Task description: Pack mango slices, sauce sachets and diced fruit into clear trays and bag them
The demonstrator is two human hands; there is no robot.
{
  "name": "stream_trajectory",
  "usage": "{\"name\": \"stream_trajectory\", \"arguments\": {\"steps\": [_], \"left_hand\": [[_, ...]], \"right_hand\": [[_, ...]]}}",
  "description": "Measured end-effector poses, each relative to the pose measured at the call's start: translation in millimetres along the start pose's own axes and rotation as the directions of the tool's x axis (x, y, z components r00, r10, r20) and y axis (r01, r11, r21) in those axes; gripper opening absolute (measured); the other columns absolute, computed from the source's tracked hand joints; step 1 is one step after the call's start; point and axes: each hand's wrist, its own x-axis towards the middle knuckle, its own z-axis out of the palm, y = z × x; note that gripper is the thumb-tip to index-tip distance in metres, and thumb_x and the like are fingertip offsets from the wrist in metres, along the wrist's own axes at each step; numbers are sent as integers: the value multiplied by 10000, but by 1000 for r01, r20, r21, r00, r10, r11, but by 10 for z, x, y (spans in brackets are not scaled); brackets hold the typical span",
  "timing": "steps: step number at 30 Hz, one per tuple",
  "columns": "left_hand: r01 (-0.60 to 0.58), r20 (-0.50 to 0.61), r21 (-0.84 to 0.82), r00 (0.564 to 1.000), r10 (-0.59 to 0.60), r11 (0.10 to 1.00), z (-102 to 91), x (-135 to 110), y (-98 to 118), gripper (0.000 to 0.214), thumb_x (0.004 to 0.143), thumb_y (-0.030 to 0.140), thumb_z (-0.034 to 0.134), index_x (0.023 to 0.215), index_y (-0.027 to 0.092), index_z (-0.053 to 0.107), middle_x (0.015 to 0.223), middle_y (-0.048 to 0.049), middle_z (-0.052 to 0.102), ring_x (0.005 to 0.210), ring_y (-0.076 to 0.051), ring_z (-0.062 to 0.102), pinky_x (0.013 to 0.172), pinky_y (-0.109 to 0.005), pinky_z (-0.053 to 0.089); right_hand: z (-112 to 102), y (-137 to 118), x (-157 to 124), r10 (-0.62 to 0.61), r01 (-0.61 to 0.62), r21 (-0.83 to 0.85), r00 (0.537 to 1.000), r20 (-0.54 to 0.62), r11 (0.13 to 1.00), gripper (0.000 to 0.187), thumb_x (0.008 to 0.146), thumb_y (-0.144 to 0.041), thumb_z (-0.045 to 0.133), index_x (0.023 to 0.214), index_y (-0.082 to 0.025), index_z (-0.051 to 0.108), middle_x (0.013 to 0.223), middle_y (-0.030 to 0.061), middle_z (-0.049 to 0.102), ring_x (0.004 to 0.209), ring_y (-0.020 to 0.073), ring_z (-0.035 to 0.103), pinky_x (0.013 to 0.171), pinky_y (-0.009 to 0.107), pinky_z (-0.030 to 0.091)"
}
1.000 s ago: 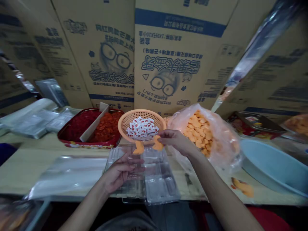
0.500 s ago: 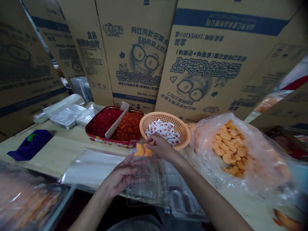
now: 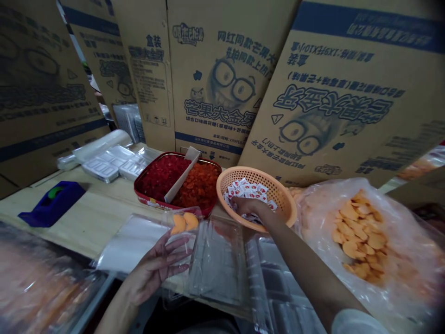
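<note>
The left hand (image 3: 156, 266) is lying low in front of the body, seemingly palm up, its fingers (image 3: 177, 253) stretching forward and slightly spread, the bare forearm running down to the lower left. The right hand (image 3: 248, 206) is reaching forward, knuckles up, fingers curling downward, its bare forearm extending diagonally from the lower right.

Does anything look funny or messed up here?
Yes: the right cardboard box stands upside down, with its cartoon face and writing flipped, while the middle box beside it reads the right way up.
</note>
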Motion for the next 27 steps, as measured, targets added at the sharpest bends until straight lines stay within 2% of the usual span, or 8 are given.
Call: {"name": "stream_trajectory", "arguments": {"steps": [5, 8, 13, 16, 19, 21, 24, 27], "left_hand": [[-9, -26, -8, 1000, 9, 1000, -75, -11, 36, 635, 748, 49, 566, 1284, 304, 342, 1340, -102, 452, 1149, -295, 503, 938, -453, 398], [-19, -16, 0, 1000, 19, 1000, -114, 2, 35, 674, 740, 54, 579, 1308, 308, 319, 1338, -110, 454, 1140, -296, 510, 941, -469, 392], [-42, 18, 2, 999, 42, 999, -133, 40, 17, 635, 737, 49, 584, 1277, 294, 358, 1341, -113, 452, 1130, -300, 518, 955, -498, 375], [-61, 53, -8, 997, 61, 998, -96, 59, -4, 600, 724, 22, 587, 1232, 284, 401, 1314, -99, 481, 1133, -298, 516, 962, -509, 365], [-85, 85, -49, 992, 89, 995, -33, 88, -44, 653, 680, -26, 596, 1221, 292, 416, 1267, -73, 522, 1134, -291, 516, 976, -520, 347], [-110, 93, -76, 989, 117, 991, 20, 111, -74, 692, 647, -52, 601, 1222, 290, 421, 1235, -66, 545, 1120, -281, 528, 979, -516, 346], [-152, 81, -98, 984, 160, 984, 103, 133, -106, 702, 619, -68, 608, 1207, 275, 440, 1169, -57, 584, 1076, -263, 557, 970, -508, 360], [-188, 66, -95, 979, 194, 978, 158, 136, -114, 639, 613, -67, 616, 1147, 261, 490, 1094, -33, 618, 1025, -233, 583, 961, -490, 377]], "right_hand": [[-11, 45, 0, -16, 14, 191, 1000, 9, 981, 256, 519, -94, 550, 742, -151, 661, 624, -12, 638, 524, 108, 516, 504, 194, 403], [-41, 125, -20, 9, 8, 292, 998, -57, 956, 168, 558, -91, 499, 641, -148, 633, 525, -40, 569, 494, 88, 470, 503, 184, 391], [-156, 70, -144, 95, 17, 442, 969, -229, 897, 94, 635, -140, 513, 663, -163, 600, 581, -13, 574, 523, 90, 465, 515, 194, 387], [-181, -245, -305, 102, 114, 584, 941, -324, 804, 147, 706, -235, 489, 806, -186, 585, 679, -1, 587, 565, 101, 484, 530, 210, 389], [-66, -763, -514, 4, 258, 769, 947, -322, 585, 189, 679, -264, 533, 852, -201, 573, 717, -16, 571, 593, 104, 491, 550, 223, 388], [89, -1128, -638, -79, 317, 802, 943, -323, 507, 182, 683, -253, 529, 850, -200, 576, 772, -15, 574, 659, 110, 508, 608, 235, 401], [348, -1545, -744, -91, 330, 789, 939, -332, 518, 152, 725, -225, 464, 844, -205, 558, 841, -4, 573, 744, 126, 514, 656, 254, 406], [530, -1755, -789, -95, 311, 744, 943, -319, 592, 130, 715, -155, 438, 799, -202, 525, 867, 4, 544, 781, 132, 503, 676, 261, 408]]}}
